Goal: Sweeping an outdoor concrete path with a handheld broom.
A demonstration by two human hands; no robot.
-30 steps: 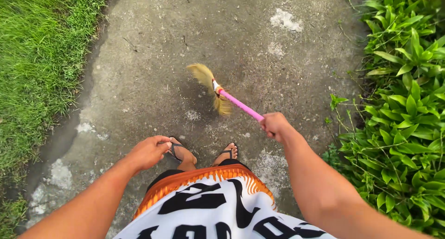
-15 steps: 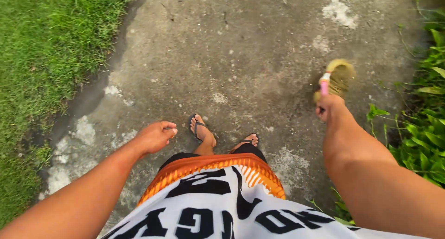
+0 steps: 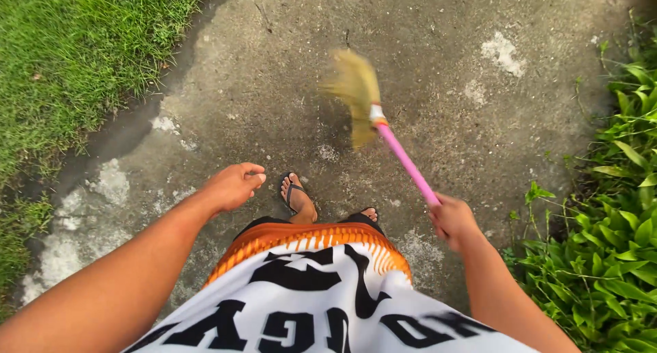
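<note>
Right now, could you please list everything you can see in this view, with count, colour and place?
broom: one, pink handle with straw-yellow bristles, blurred, over the middle of the path
concrete path: one, grey with pale patches, centre
grass: one strip, green, left edge
leafy plants: one bed, green, right edge
flip-flops: two, dark, on the feet, lower centre
shirt: one, white with black lettering and orange hem, bottom
left hand: one, empty, fingers loosely curled
right hand: one, closed on the broom handle
</note>
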